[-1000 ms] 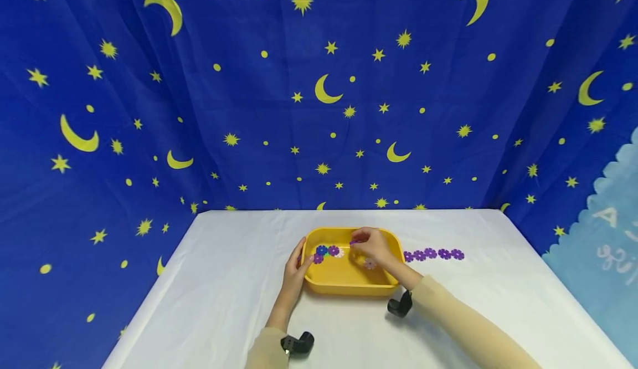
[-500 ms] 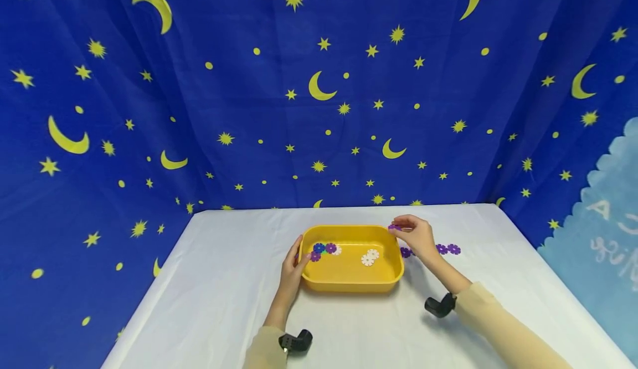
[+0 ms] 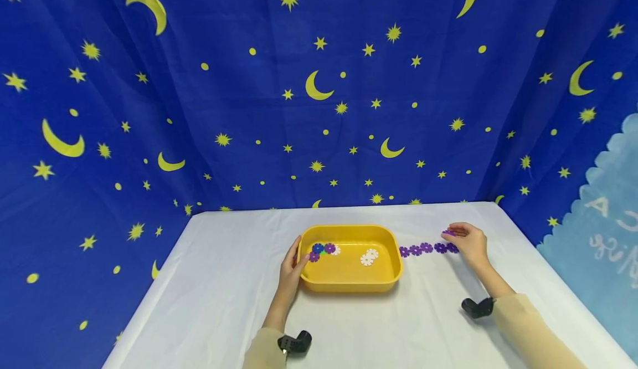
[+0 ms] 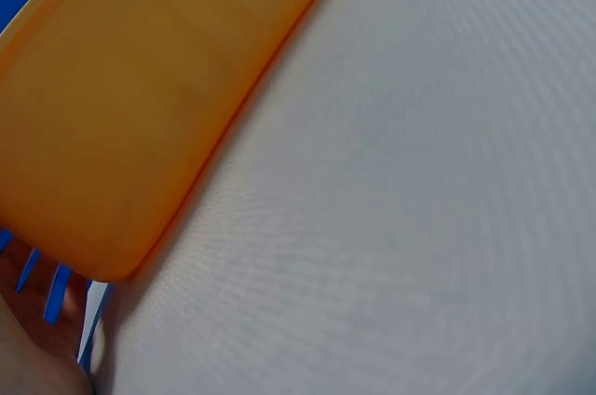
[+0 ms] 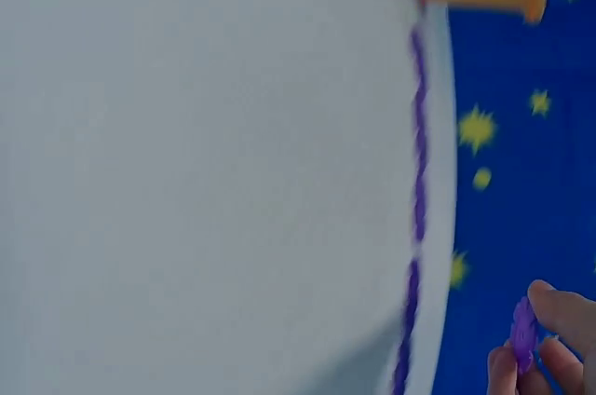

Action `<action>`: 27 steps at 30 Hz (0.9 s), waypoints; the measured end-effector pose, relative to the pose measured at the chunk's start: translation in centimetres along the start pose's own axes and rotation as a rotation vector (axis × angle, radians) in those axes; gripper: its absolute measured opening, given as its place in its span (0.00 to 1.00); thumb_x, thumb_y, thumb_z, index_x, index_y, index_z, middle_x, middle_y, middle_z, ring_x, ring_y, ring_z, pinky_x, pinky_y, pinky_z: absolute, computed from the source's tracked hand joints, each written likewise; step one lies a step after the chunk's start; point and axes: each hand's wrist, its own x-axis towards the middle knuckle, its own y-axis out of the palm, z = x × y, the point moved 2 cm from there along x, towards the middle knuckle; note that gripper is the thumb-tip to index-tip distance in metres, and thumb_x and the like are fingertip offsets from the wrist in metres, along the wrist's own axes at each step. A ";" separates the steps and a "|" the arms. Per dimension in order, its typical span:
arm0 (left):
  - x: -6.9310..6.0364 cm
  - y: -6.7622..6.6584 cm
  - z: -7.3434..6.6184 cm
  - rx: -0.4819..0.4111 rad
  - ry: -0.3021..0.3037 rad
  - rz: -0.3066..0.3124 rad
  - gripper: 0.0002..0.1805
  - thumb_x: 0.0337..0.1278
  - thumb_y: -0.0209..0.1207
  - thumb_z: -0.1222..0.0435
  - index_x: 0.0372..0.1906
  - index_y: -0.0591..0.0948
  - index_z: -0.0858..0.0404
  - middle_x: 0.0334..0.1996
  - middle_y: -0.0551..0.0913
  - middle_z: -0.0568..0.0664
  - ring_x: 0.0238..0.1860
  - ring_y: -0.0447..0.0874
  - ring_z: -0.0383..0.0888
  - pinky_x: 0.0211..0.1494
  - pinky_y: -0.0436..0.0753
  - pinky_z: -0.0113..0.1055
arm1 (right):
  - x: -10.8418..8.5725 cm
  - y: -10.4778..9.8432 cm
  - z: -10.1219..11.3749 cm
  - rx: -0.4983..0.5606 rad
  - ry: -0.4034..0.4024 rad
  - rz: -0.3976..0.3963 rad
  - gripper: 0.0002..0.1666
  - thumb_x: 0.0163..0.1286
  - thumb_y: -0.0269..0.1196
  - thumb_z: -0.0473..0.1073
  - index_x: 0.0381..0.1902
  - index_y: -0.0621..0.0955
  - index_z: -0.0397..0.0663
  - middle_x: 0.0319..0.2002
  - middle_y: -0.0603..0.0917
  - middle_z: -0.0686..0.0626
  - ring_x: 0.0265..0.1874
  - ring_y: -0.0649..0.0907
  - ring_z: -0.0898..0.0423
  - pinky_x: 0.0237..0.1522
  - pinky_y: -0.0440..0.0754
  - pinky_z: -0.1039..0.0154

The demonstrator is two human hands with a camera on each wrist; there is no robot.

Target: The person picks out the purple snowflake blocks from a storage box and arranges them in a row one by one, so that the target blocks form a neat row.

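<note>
A yellow plastic tub [image 3: 349,286] stands on the white table. My left hand [image 3: 289,273] grips its left wall, thumb over the rim and fingers outside; the left wrist view shows the fingers at the tub's corner [image 4: 112,227]. My right hand [image 3: 472,246] pinches a purple snowflake disc [image 5: 524,332] between thumb and fingers, raised above the right end of a row of purple discs [image 3: 416,250] on the table. Inside the tub at left lie a blue disc [image 3: 318,248], purple discs [image 3: 330,248] and a white one [image 3: 337,251]. Two white discs [image 3: 369,257] overlap at right.
The row of discs runs rightward from the tub's right wall, with a small gap partway. A blue star-and-moon curtain [image 3: 279,108] hangs behind and beside the white table [image 3: 224,280]. A light blue panel [image 3: 608,236] is at the far right.
My right hand has moved from inside the tub out over its right wall, carrying a purple disc to the row's right end. My left hand keeps its grip on the tub.
</note>
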 end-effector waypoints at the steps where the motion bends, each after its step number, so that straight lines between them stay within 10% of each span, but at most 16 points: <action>1: -0.1 0.0 0.0 0.005 -0.002 -0.001 0.31 0.68 0.50 0.64 0.73 0.58 0.65 0.74 0.57 0.59 0.75 0.52 0.56 0.78 0.52 0.52 | 0.0 -0.3 -0.5 -0.010 -0.001 -0.001 0.20 0.53 0.70 0.31 0.43 0.80 0.24 0.41 0.83 0.26 0.26 0.75 0.82 0.29 0.76 0.87; 9: 1.0 0.0 2.6 -0.021 0.010 -0.014 0.31 0.67 0.51 0.65 0.73 0.59 0.62 0.74 0.57 0.57 0.75 0.52 0.56 0.78 0.52 0.52 | -0.2 -1.7 -3.3 -0.144 0.029 -0.032 0.16 0.50 0.70 0.28 0.38 0.81 0.23 0.38 0.84 0.27 0.25 0.76 0.78 0.28 0.68 0.91; 17: 1.3 0.0 3.6 -0.010 0.077 -0.036 0.31 0.66 0.51 0.63 0.73 0.60 0.59 0.73 0.59 0.58 0.73 0.56 0.58 0.74 0.59 0.53 | -0.5 -1.9 -3.3 -0.304 0.000 -0.051 0.14 0.48 0.67 0.26 0.35 0.82 0.24 0.35 0.85 0.29 0.33 0.84 0.37 0.29 0.71 0.78; 22: 1.4 0.0 3.7 0.011 0.113 -0.039 0.31 0.66 0.51 0.64 0.72 0.60 0.61 0.73 0.60 0.59 0.73 0.56 0.58 0.75 0.59 0.53 | -0.5 -1.8 -3.2 -0.326 0.000 -0.075 0.14 0.50 0.65 0.26 0.37 0.82 0.24 0.36 0.84 0.28 0.34 0.82 0.34 0.33 0.77 0.55; 27: 1.4 0.0 3.6 -0.028 0.055 -0.025 0.31 0.67 0.52 0.62 0.73 0.60 0.57 0.74 0.59 0.55 0.75 0.53 0.54 0.77 0.53 0.51 | -0.8 -1.2 -1.7 -0.264 -0.010 -0.111 0.13 0.52 0.63 0.26 0.38 0.82 0.26 0.38 0.84 0.28 0.36 0.81 0.37 0.34 0.74 0.64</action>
